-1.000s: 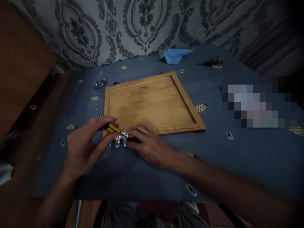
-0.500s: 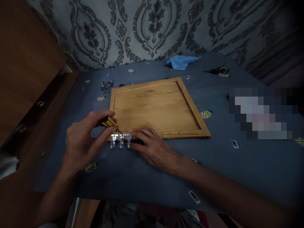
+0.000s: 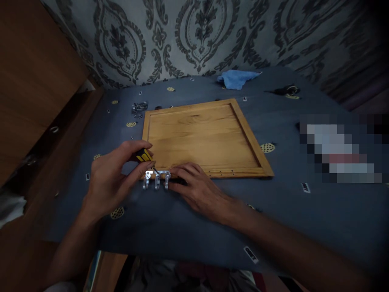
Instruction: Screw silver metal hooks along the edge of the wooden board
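Observation:
My left hand (image 3: 114, 180) is closed round a small yellow and black screwdriver (image 3: 145, 156), whose tip points down at a silver metal hook rack (image 3: 156, 178). The rack has three hooks and lies against the near left edge of a framed wooden board (image 3: 200, 140). My right hand (image 3: 197, 188) lies flat on the blue cloth with its fingers pressed on the right end of the rack. A row of small holes shows along the board's near rail, right of my fingers.
The board rests on a table under a blue patterned cloth (image 3: 288, 211). A pile of small metal parts (image 3: 139, 108) sits at the board's far left corner. A blue rag (image 3: 237, 78) and a dark object (image 3: 285, 90) lie near the wallpapered wall. Brown wooden furniture (image 3: 33, 89) stands at left.
The view has shifted slightly, so board and hands sit a little lower and to the right. The hook rack now lies square against the board's edge; both hands keep their hold.

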`<state>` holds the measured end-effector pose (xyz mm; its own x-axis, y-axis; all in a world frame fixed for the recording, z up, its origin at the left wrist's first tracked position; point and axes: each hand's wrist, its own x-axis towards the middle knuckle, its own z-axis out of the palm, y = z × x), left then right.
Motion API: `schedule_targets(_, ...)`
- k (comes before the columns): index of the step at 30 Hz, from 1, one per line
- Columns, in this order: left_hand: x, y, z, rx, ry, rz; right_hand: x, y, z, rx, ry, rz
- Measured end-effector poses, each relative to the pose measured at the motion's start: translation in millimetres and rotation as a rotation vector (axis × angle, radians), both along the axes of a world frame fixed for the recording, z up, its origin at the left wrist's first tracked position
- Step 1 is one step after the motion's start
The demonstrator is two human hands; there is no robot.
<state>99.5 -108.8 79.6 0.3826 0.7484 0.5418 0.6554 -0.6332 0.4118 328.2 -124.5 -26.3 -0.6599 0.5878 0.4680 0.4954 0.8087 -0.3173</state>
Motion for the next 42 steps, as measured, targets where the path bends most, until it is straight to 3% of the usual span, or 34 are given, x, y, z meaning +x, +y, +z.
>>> schedule_targets(14, -4.2, -0.1, 3.3, -0.122, 0.028, -0.074, -0.3, 1.1, -1.0, -0.001, 0.026, 0.013)
schedule_targets(35, 1.5, -1.4, 4.0, -0.021, 0.084, -0.021, -0.9, 1.1, -0.1, 0.034, 0.021, -0.009)
schedule_targets(42, 1.9, -1.2, 2.8, -0.070, 0.029, -0.022, -0.1, 1.1, 1.5, 0.049, 0.025, 0.001)
